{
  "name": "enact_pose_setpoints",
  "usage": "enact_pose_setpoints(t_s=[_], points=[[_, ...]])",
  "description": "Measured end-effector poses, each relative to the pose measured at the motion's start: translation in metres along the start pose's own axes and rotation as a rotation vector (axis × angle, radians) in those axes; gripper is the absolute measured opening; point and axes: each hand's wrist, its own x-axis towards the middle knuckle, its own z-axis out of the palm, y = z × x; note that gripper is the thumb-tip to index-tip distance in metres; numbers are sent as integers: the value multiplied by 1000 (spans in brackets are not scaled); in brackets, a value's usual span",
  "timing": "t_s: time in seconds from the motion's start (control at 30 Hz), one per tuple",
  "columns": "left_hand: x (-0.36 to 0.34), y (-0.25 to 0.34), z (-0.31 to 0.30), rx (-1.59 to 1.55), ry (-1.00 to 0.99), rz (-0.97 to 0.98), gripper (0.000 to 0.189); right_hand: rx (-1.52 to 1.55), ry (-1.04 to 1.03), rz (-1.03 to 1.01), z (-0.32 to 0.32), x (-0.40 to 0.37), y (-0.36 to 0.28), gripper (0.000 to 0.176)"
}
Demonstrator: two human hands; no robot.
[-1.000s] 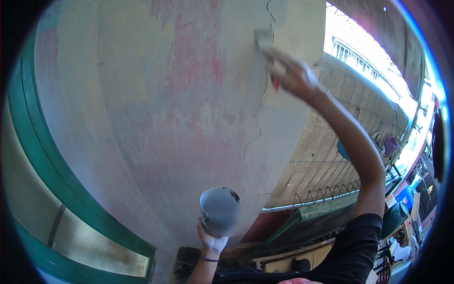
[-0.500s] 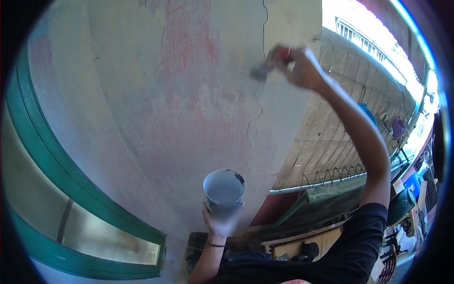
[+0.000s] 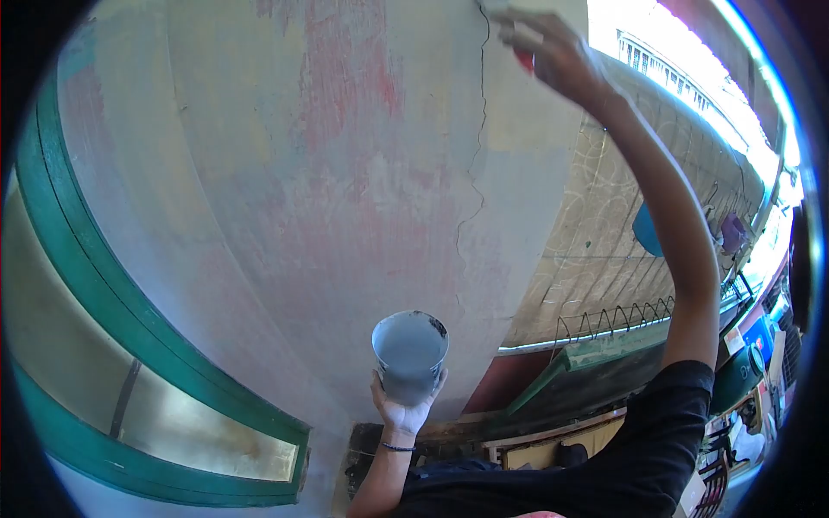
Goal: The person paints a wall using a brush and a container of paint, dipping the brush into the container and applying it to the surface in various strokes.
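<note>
My left hand (image 3: 404, 413) supports a white bucket (image 3: 410, 367) from below, its palm under the base and fingers up the sides. Greyish paint shows inside, and a dark smear marks the rim at the right. High up at the wall, my right hand (image 3: 561, 60) is closed around a paintbrush (image 3: 524, 59) with a red handle. Motion blurs the brush, and its tip is near the top edge of the view. A thin crack (image 3: 480, 129) runs down the wall (image 3: 345, 207), which has patchy pink, cream and grey paint.
A green-framed window (image 3: 216, 410) curves along the left. Right of the wall stands a patterned panel (image 3: 596, 216), with a wire rack (image 3: 613, 319) below it. A blue container (image 3: 646, 230) hangs there. Chairs (image 3: 715, 475) and mixed household goods crowd the lower right.
My right hand has moved up the wall with the paintbrush, from beside the middle of the crack to near its top. My left hand still holds the bucket in about the same place.
</note>
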Motion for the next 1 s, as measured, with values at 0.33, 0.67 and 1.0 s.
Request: enact_pose_setpoints(t_s=[0.33, 0.67, 1.0], points=[[-2, -1, 3, -25, 0, -1, 87, 199, -288, -52, -29, -110, -169, 26], [1, 4, 2, -33, 36, -88, 88, 645, -495, 538, -31, -40, -118, 9], [-1, 5, 5, -7, 6, -73, 91, 291, 210, 320, -22, 44, 13, 15]])
